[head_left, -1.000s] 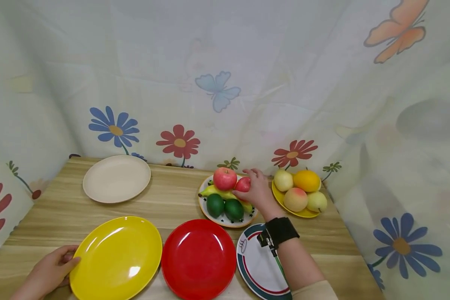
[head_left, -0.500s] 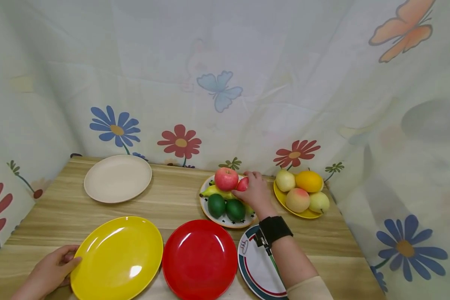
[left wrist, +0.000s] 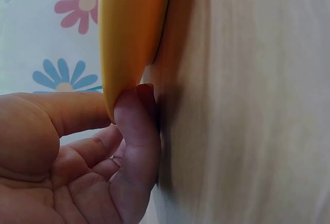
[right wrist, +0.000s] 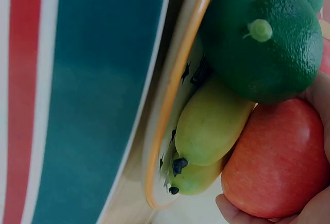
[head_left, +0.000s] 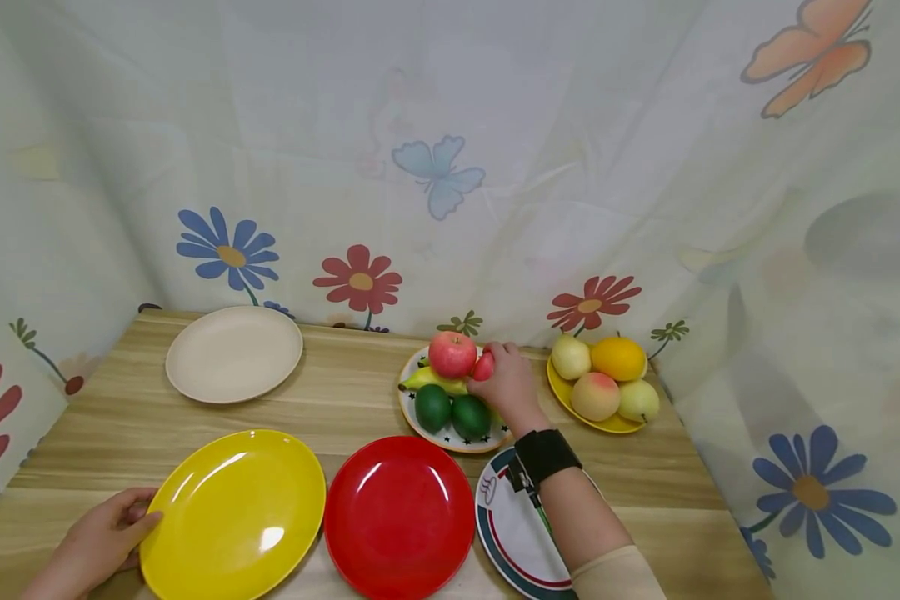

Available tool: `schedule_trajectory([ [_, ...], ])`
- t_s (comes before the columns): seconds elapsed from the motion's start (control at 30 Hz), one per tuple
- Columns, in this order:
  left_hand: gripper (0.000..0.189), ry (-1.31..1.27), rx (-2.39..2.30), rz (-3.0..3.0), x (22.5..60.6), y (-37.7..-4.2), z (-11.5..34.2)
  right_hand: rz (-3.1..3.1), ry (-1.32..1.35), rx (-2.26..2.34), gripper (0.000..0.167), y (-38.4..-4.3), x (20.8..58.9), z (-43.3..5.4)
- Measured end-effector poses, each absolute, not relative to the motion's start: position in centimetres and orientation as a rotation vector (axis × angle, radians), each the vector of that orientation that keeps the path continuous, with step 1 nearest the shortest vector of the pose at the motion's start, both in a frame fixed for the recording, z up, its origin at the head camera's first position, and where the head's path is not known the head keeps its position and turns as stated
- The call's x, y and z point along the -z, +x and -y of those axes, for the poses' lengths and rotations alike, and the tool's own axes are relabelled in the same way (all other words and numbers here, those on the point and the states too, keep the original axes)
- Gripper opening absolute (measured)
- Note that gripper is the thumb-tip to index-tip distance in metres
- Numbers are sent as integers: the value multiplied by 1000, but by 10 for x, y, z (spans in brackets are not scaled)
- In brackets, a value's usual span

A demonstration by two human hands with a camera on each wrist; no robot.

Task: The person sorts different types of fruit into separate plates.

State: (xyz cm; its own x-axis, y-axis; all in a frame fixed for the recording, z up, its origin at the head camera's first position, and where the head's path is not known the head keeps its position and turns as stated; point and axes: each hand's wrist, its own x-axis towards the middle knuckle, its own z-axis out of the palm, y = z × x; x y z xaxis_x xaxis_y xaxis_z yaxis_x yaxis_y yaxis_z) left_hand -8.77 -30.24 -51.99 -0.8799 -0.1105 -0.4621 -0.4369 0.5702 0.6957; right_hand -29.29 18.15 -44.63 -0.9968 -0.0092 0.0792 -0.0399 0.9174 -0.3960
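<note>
Our right hand curls its fingers round a red apple at the right of the starred plate, beside bananas; our left hand pinches the yellow plate by its rim. We judge the apple firm, light, slick-skinned and apt to roll, best cupped around its widest sides.

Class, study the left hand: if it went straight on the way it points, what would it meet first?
The yellow plate: the left hand pinches its rim, thumb above and finger below, so the plate lies directly ahead. How closely the thumb would skim its surface is hard to judge.
</note>
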Motion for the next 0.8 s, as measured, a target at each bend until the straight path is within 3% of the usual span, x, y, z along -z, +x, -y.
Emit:
schedule_trajectory([
  [0.8, 68, -478, -1287, -2413, 516, -86, 300, 2974, 45, -669, 65, -292, 447, -184],
])
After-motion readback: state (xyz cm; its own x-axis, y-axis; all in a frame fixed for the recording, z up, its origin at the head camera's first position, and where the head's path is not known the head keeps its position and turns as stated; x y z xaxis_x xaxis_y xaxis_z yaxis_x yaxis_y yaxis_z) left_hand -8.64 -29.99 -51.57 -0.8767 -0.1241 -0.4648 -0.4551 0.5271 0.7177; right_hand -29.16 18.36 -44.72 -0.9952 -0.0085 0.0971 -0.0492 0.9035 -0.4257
